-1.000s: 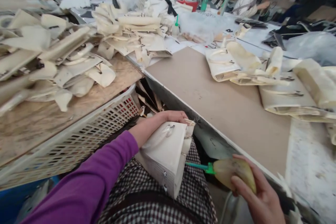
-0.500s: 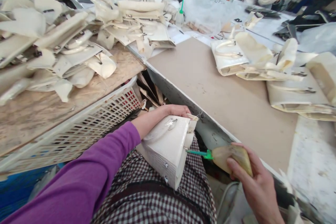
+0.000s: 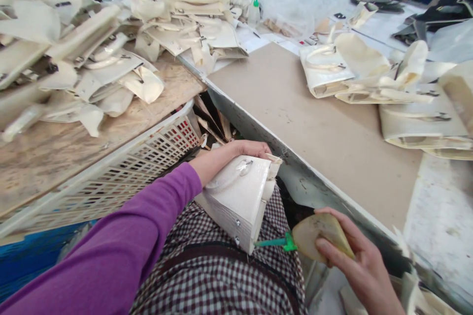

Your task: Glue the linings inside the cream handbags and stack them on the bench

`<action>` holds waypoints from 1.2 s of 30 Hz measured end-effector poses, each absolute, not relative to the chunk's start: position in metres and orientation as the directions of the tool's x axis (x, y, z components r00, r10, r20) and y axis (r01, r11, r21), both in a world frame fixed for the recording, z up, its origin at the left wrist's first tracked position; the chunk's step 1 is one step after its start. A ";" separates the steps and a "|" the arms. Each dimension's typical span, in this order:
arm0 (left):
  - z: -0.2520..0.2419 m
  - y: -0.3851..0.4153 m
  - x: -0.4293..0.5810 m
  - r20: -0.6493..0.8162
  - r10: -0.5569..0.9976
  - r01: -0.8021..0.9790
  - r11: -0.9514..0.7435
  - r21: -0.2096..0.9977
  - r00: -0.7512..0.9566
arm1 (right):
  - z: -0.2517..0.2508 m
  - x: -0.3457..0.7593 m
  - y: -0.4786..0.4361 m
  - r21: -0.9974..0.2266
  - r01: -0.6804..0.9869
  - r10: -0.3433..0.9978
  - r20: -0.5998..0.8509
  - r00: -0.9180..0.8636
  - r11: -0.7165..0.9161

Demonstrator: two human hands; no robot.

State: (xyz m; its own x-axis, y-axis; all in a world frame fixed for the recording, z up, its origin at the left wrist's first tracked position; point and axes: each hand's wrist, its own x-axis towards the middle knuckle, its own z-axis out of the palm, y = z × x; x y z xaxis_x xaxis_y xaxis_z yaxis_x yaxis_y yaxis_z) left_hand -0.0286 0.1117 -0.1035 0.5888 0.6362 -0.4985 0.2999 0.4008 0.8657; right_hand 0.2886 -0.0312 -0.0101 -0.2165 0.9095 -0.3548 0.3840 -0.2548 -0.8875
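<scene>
Across a checked apron (image 3: 218,283), between two benches, a cream bag (image 3: 236,189) sits tilted, its layered open edge turned to the right, beneath the person's left grip (image 3: 254,148) and to the left of the right grip (image 3: 356,251). The left grip, at the end of a purple sleeve (image 3: 148,221), is closed over the bag's far upper edge, near the layered end; some of its fingertips are hidden from view. A looped handle lies along the bag's upper face, and two shiny studs mark its near side. To the right, the right grip pinches a yellowish squeeze bottle (image 3: 320,236), thumb on the near side and fingers wrapped around the far side, spread only as wide as the bottle's body. The bottle's green nozzle (image 3: 271,242) points left, its tip at the lower near corner of the bag's open edge; whether it touches cannot be told. Left of the bag, a pale slatted basket (image 3: 162,157) stands alongside the wooden bench (image 3: 177,76), which bears a heap of cream pieces (image 3: 107,71). More cream bags (image 3: 417,115) lie on the brown-topped bench (image 3: 314,108) at right.
</scene>
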 end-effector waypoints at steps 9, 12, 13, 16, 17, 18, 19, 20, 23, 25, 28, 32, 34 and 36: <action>-0.112 0.112 -0.029 -0.493 0.632 0.294 0.400 0.868 0.597 | -0.032 0.297 -0.013 -0.895 0.406 0.965 -0.245 -0.093 -0.187; -0.111 0.112 -0.029 -0.488 0.629 0.276 0.409 0.870 0.605 | -0.036 0.300 -0.014 -0.904 0.414 0.979 -0.172 -0.112 -0.112; -0.111 0.111 -0.029 -0.485 0.630 0.268 0.412 0.871 0.607 | -0.035 0.300 -0.016 -0.906 0.412 0.979 -0.162 -0.125 -0.097; -0.109 0.110 -0.029 -0.477 0.632 0.248 0.420 0.873 0.611 | -0.030 0.300 -0.020 -0.910 0.399 0.957 -0.204 -0.208 -0.107; -0.109 0.110 -0.029 -0.475 0.633 0.243 0.421 0.874 0.611 | -0.027 0.300 -0.021 -0.911 0.395 0.942 -0.233 -0.243 -0.123; -0.108 0.110 -0.028 -0.474 0.634 0.238 0.423 0.874 0.611 | -0.025 0.300 -0.022 -0.909 0.391 0.925 -0.263 -0.273 -0.144; -0.109 0.110 -0.028 -0.473 0.636 0.234 0.425 0.874 0.610 | -0.023 0.300 -0.022 -0.906 0.389 0.914 -0.289 -0.285 -0.166; -0.109 0.110 -0.028 -0.472 0.637 0.230 0.428 0.874 0.609 | -0.021 0.299 -0.022 -0.903 0.388 0.911 -0.305 -0.277 -0.184; -0.109 0.110 -0.028 -0.472 0.641 0.222 0.433 0.874 0.605 | -0.022 0.298 -0.021 -0.903 0.356 0.925 -0.323 -0.199 -0.239; -0.108 0.110 -0.028 -0.471 0.648 0.220 0.432 0.874 0.598 | -0.026 0.298 -0.019 -0.908 0.321 0.931 -0.331 -0.155 -0.269; -0.106 0.110 -0.028 -0.470 0.664 0.220 0.428 0.876 0.582 | -0.031 0.295 -0.019 -0.911 0.297 0.940 -0.327 -0.097 -0.286; -0.104 0.110 -0.029 -0.476 0.674 0.229 0.427 0.875 0.564 | -0.024 0.286 -0.028 -0.916 0.291 0.944 -0.316 -0.098 -0.276; -0.104 0.110 -0.029 -0.480 0.669 0.236 0.426 0.873 0.568 | -0.020 0.286 -0.034 -0.911 0.306 0.939 -0.325 -0.116 -0.277; -0.104 0.110 -0.030 -0.481 0.661 0.244 0.423 0.873 0.575 | -0.019 0.289 -0.038 -0.903 0.326 0.926 -0.342 -0.157 -0.278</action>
